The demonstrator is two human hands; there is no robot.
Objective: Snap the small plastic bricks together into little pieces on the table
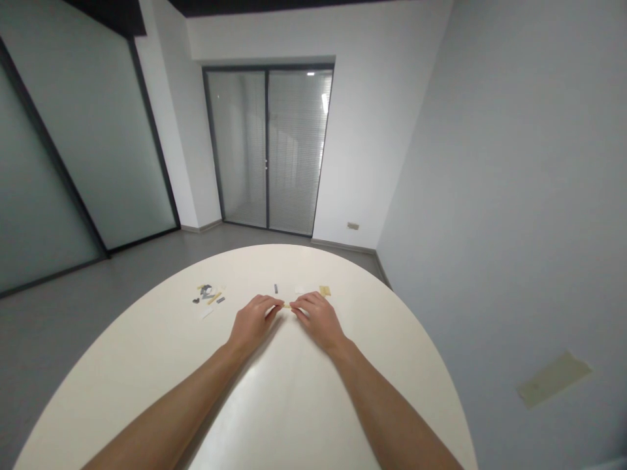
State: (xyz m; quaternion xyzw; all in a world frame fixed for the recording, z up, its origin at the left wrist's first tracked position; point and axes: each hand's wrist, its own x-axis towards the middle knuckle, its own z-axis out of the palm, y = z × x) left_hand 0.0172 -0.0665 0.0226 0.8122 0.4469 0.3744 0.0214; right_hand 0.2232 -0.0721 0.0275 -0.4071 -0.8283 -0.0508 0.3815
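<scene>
Yellow strip (287, 305), long axis sideways, between left hand (255, 320) and right hand (318, 320)

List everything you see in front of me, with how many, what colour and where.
round table: one, cream, centre
small pieces: several, exact count unclear, grey, yellow and white, table's left
grey piece: one, grey, beyond the hands
yellow patch: at least one piece, yellow, beyond the right hand
yellow strip: one, yellow, between both hands
glass doors: two panels, dark-framed, far wall
frosted panels: two, grey-green, left
walls: several, pale, around
wall plate: one, beige-grey, low on far wall
tape: one, beige, right wall
floor: one, grey, around table
left hand: one, bare, strip's left end
right hand: one, bare, strip's right end
</scene>
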